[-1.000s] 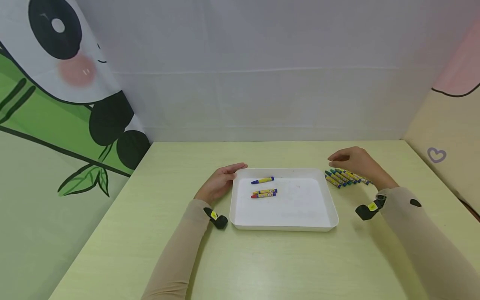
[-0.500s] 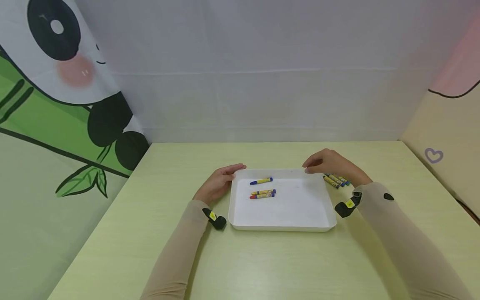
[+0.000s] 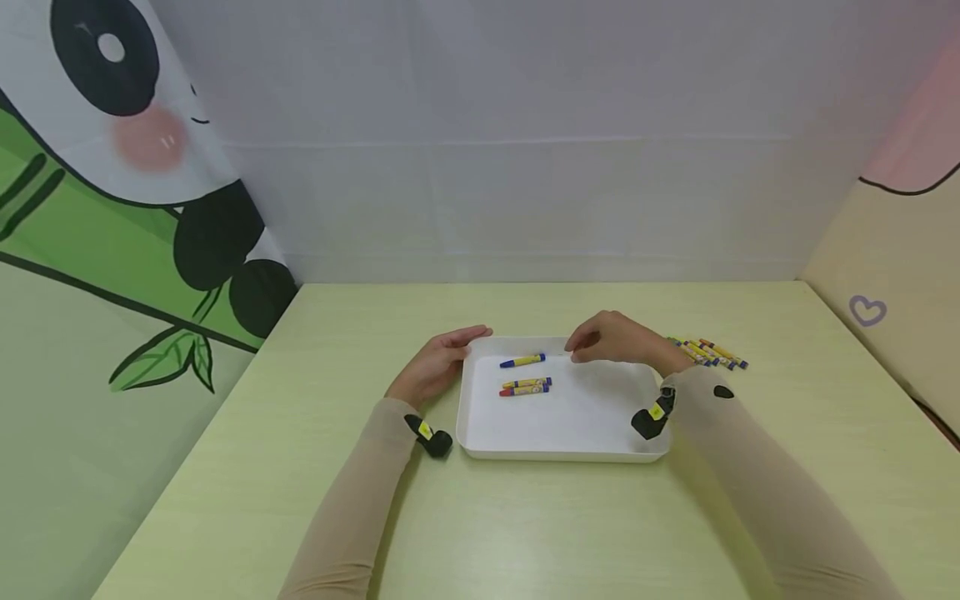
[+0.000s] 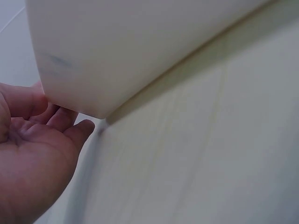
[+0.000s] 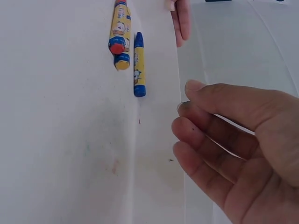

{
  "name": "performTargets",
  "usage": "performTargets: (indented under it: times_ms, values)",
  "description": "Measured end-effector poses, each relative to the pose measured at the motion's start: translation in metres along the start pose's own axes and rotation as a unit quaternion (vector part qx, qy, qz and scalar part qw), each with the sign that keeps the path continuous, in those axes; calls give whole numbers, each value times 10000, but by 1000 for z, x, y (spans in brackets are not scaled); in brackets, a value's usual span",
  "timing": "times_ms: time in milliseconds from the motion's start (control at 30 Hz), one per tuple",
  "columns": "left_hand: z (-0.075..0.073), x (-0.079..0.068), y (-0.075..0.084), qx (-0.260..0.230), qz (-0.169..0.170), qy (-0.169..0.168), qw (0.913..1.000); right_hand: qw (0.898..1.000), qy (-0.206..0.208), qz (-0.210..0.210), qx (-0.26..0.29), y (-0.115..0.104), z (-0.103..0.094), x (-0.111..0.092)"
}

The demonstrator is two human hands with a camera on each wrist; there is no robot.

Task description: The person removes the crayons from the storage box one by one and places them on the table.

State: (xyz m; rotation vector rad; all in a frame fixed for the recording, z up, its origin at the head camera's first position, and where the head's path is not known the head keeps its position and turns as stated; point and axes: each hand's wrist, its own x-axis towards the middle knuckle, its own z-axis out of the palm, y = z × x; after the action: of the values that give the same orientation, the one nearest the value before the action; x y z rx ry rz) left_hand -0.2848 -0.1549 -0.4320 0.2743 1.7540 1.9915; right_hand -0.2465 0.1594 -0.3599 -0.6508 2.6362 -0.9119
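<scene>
My left hand holds the far left corner of a white tray; in the left wrist view its thumb and fingers are at that corner. A blue crayon lies in the tray near the far wall. Closer in, a yellow crayon and a red crayon lie side by side. Over the tray's far edge, right of the blue crayon, hovers my right hand. Its fingers are loosely bent with nothing between them, as the right wrist view of the hand shows.
Several crayons lie in a slanted row on the table, right of the tray and partly hidden behind the right wrist. A pale cloth wall stands behind the table, with printed panels at both sides.
My right hand has moved left from above the crayon row to the tray's far edge, near the blue crayon. The left hand stays on the tray corner, and the tray's crayons lie as before.
</scene>
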Motion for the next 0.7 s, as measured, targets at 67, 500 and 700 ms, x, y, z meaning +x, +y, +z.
performTargets:
  times_ms: [67, 500, 700]
  values:
    - [0, 0, 1, 1, -6, -7, 10000, 10000, -70, -66, 1, -2, 4, 3]
    - [1, -1, 1, 104, -4, 0, 9999, 9984, -484, -197, -216, -7, 26, 19]
    - [1, 1, 0, 80, -4, 30, 10000, 9976, -564, -225, -323, -10, 32, 24]
